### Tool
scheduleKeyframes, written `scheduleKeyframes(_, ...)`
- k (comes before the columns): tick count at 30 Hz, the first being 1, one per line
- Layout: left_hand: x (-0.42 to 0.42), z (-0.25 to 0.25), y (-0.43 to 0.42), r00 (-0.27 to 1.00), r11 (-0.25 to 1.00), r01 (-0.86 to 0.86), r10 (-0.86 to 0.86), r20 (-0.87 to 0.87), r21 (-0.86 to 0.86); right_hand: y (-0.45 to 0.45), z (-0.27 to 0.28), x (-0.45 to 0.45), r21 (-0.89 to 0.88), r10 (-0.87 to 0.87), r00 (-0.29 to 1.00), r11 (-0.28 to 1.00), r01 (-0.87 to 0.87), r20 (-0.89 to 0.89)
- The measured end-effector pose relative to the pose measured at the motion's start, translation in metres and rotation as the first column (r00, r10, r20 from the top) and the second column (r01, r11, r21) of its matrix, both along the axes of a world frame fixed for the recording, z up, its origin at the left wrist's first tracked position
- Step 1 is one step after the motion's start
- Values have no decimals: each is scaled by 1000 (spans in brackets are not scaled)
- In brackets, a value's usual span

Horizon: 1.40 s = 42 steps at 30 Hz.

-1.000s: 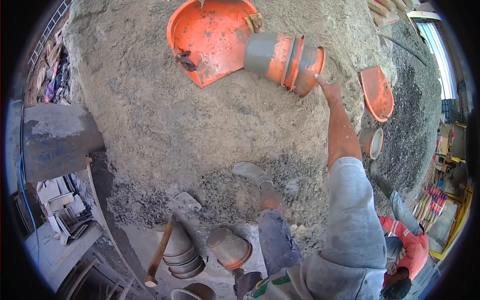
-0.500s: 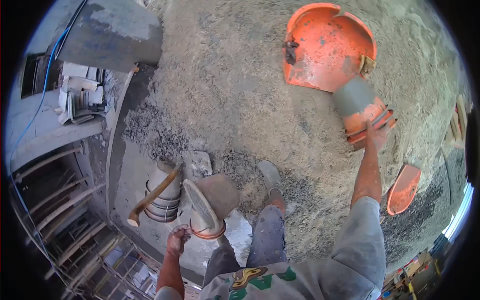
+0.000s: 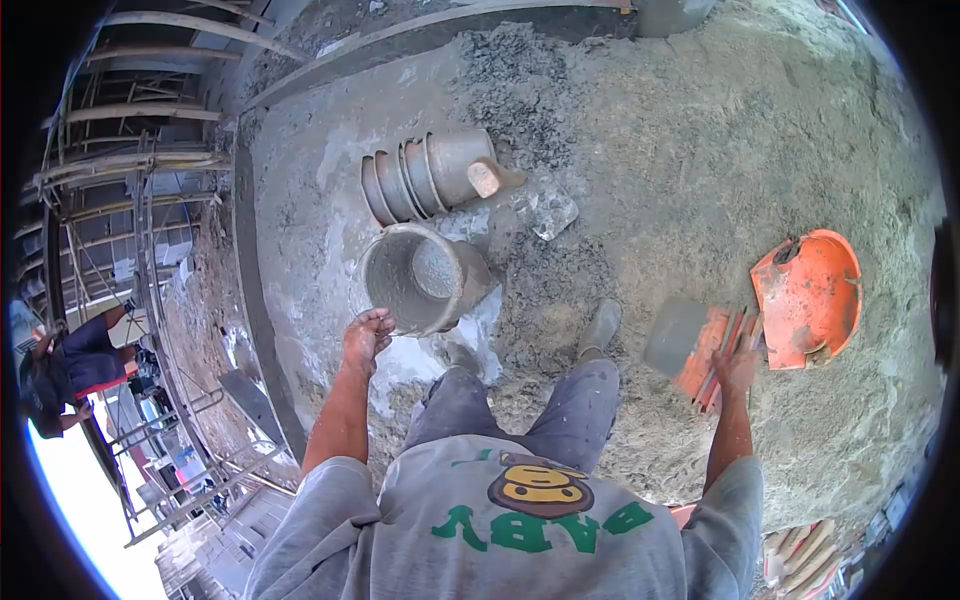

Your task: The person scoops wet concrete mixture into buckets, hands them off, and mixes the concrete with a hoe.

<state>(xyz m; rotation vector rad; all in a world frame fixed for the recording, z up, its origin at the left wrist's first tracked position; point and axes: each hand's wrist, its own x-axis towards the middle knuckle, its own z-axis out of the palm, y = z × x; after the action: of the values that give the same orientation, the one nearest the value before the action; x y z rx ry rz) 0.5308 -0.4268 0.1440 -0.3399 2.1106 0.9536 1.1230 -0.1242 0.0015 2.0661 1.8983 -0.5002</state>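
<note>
My left hand (image 3: 370, 338) is at the rim of a cement-coated bucket (image 3: 462, 282), fingers curled in a pinch at its edge, maybe on its thin handle. The bucket is tilted, its mouth facing left, and grey residue coats the inside. Out to the right, my right hand (image 3: 736, 366) grips the rims of a stack of orange buckets (image 3: 697, 350) whose end is covered in grey cement. The stack lies tipped sideways and is slightly blurred. Just beyond my right hand is a broken orange tub piece (image 3: 815, 300).
Nested grey buckets (image 3: 425, 175) lie on their side beyond the left bucket, with a wooden handle (image 3: 492, 178) against them. Loose gravel (image 3: 520, 90) and a flat grey slab (image 3: 548, 210) are ahead. Bamboo scaffolding (image 3: 140, 160) and a seated person (image 3: 85, 365) are at far left.
My view has swung right, so the scene has turned and shifted. The left bucket has tipped, its mouth now showing. My right hand still holds the stacked buckets, now lower in view.
</note>
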Motion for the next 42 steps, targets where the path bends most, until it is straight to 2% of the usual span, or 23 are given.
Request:
scheduleKeyframes(3, -49, -47, -97, 986, 982, -132, 144, -86, 132, -32, 45, -97, 83, 391, 917, 919, -385, -84)
scheduleKeyframes(4, -55, -42, -109, 970, 962, -207, 226, -91, 180, -41, 54, -131, 52, 512, 858, 859, -510, -45)
scheduleKeyframes(6, -71, -50, -154, 966, 955, -242, 253, -47, 168, -65, 75, -207, -16, 717, 697, 697, -717, 13)
scheduleKeyframes(8, -83, -60, -205, 946, 935, -311, 321, -33, 172, -91, 91, -271, -31, 947, 322, 322, -946, 20)
scheduleKeyframes(9, -83, -65, -234, 931, 914, -351, 363, -24, 202, -107, 95, -296, -36, 991, 126, 128, -991, 44)
scheduleKeyframes(12, -92, -75, -305, 862, 822, -481, 507, -5, 304, -157, 122, -391, -150, 954, -299, -292, -944, 25)
scheduleKeyframes(15, -88, -137, -389, 770, 733, -558, 632, -86, 390, -183, 140, -476, -59, 863, -505, -503, -862, 11)
scheduleKeyframes(16, -87, -126, -399, 674, 614, -646, 738, -38, 453, -187, 139, -501, -45, 850, -527, -527, -849, -17)
scheduleKeyframes(19, -64, -142, -460, 551, 499, -682, 831, -72, 535, -210, 144, -570, -64, 829, -559, -559, -827, -8)
scheduleKeyframes(22, -41, -131, -503, 445, 378, -757, 896, -3, 533, -226, 141, -631, -117, 749, -657, -647, -753, 86)
scheduleKeyframes(23, -36, -129, -516, 452, 394, -770, 892, -8, 502, -231, 141, -649, -137, 719, -685, -671, -729, 122)
scheduleKeyframes(24, -32, -130, -527, 455, 406, -782, 891, -12, 473, -239, 144, -669, -334, 755, -646, -583, -741, 114)
scheduleKeyframes(25, -30, -122, -533, 452, 412, -798, 892, -15, 440, -240, 138, -678, -248, 734, -655, -610, -752, 180)
scheduleKeyframes(26, -28, -117, -537, 489, 481, -782, 868, -89, 397, -237, 126, -682, -163, 709, -662, -643, -748, 241)
scheduleKeyframes(27, -31, -109, -539, 443, 426, -791, 894, -70, 439, -237, 118, -689, -71, 685, -663, -678, -732, 301)
scheduleKeyframes(28, -34, -102, -542, 391, 366, -795, 919, -53, 484, -245, 122, -699, -187, 755, -613, -584, -790, 232)
scheduleKeyframes(30, -38, -103, -546, 260, 214, -803, 966, 4, 556, -283, 131, -716, -116, 900, -420, -408, -906, 116)
scheduleKeyframes(31, -40, -91, -539, 242, 210, -812, 970, -14, 545, -299, 138, -721, -93, 951, -307, -302, -949, 48)
scheduleKeyframes(32, -46, -78, -530, 235, 217, -816, 971, -34, 536, -305, 123, -725, -58, 972, -221, -216, -975, 79)
scheduleKeyframes(35, -58, -62, -532, 189, 187, -827, 981, -51, 530, -331, 92, -750, -2, 956, -8, -9, -1000, -292)
scheduleKeyframes(38, -68, -29, -541, 181, 165, -880, 983, -6, 445, -349, 66, -783, 124, 949, -54, -16, -992, -309)
scheduleKeyframes(41, -90, 9, -554, 137, 123, -872, 991, -5, 473, -379, 93, -829, -55, 957, 26, 11, -998, -288)
scheduleKeyframes(42, -100, 13, -560, 183, 175, -868, 983, -29, 465, -384, 93, -844, -32, 955, 25, 16, -999, -295)
